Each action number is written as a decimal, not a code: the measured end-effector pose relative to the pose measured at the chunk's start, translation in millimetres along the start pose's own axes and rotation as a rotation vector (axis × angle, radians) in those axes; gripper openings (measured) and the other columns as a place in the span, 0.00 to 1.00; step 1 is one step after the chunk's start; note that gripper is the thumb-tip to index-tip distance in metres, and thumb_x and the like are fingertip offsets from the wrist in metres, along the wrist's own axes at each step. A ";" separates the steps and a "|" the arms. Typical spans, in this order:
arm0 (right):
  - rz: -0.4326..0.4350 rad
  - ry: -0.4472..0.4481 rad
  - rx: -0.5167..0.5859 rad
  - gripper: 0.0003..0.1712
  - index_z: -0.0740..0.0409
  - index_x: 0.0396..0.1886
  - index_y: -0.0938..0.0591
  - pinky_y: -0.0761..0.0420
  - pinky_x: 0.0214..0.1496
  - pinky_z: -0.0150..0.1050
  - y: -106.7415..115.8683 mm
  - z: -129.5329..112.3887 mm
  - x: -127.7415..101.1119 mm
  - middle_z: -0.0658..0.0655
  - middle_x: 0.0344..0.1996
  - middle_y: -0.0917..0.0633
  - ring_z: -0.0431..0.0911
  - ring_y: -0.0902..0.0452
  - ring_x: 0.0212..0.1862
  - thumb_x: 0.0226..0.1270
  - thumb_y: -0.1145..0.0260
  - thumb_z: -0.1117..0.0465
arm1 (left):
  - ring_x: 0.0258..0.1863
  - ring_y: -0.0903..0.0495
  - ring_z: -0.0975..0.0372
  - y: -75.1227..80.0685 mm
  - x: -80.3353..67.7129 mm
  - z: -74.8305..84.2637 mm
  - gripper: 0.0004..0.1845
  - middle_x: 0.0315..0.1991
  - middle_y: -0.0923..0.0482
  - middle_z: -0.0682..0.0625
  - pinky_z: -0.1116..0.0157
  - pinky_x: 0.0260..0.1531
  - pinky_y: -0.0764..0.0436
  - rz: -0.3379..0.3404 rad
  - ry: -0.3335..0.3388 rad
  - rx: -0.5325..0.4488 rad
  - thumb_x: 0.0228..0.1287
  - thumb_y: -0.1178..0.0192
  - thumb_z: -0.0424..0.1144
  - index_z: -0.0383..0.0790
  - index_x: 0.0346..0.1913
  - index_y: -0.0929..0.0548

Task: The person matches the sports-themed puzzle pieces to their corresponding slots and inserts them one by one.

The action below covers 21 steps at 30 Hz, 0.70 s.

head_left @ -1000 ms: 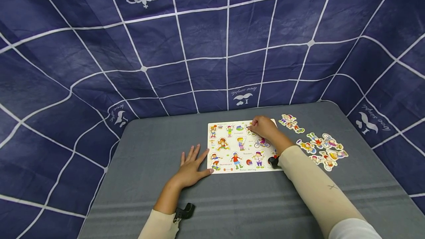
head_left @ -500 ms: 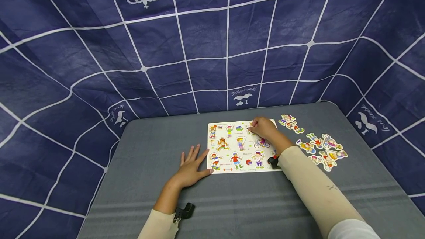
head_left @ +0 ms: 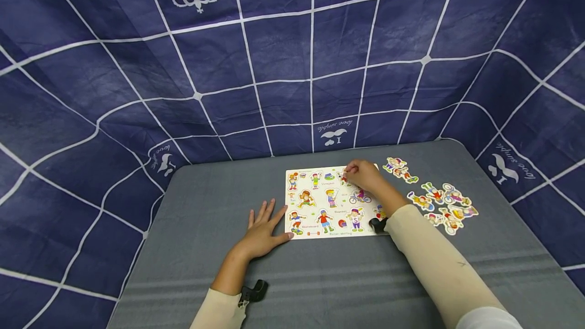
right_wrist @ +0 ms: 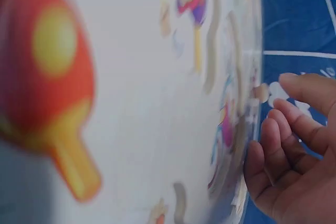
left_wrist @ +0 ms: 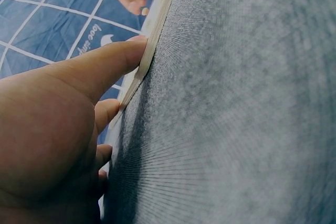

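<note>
A white puzzle board (head_left: 320,232) with cartoon sports figures lies on the table. My left hand (head_left: 260,235) is spread flat at its left edge; in the left wrist view, the thumb (left_wrist: 131,51) rests against the board's rim. At the board's upper right, my right hand (head_left: 363,174) hovers with thumb and forefinger drawn near each other. Just below those fingertips is a puzzle piece (head_left: 344,179) of a figure in red, partly covered. A small beige knob (right_wrist: 261,93) shows just beyond the right fingertips in the right wrist view, not wrapped by them.
Several loose figure pieces (head_left: 450,209) are heaped on the grey table (head_left: 219,182) right of the board, beyond my right forearm. Two more pieces (head_left: 400,170) lie closer to its top right corner. A blue gridded cloth (head_left: 283,50) hangs behind and around.
My right fingertips have shifted slightly up and away from the puzzle piece, exposing more of the red figure. The left hand stays where it was.
</note>
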State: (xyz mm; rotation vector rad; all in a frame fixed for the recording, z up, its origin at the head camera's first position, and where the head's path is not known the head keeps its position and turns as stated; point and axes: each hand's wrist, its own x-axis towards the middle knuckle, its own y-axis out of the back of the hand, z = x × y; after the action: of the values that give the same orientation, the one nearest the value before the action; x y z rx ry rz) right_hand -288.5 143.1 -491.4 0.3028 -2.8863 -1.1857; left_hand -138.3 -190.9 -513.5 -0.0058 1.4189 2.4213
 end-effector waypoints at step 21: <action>0.210 0.079 0.346 0.16 0.60 0.54 0.17 0.23 0.43 0.24 8.1 -12.0 -30.7 0.61 0.46 0.14 0.39 0.22 0.41 0.73 0.35 0.55 | 0.83 0.66 0.47 0.9 -0.6 1.0 0.44 0.84 0.59 0.44 0.36 0.76 0.70 0.004 -0.001 -0.009 0.66 0.40 0.65 0.58 0.80 0.42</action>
State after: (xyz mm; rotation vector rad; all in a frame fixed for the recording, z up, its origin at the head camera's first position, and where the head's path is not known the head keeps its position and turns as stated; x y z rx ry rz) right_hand -258.8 145.8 -475.2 0.0416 -2.9506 -0.6281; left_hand -137.8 -190.7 -512.1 -0.0048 1.4087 2.4304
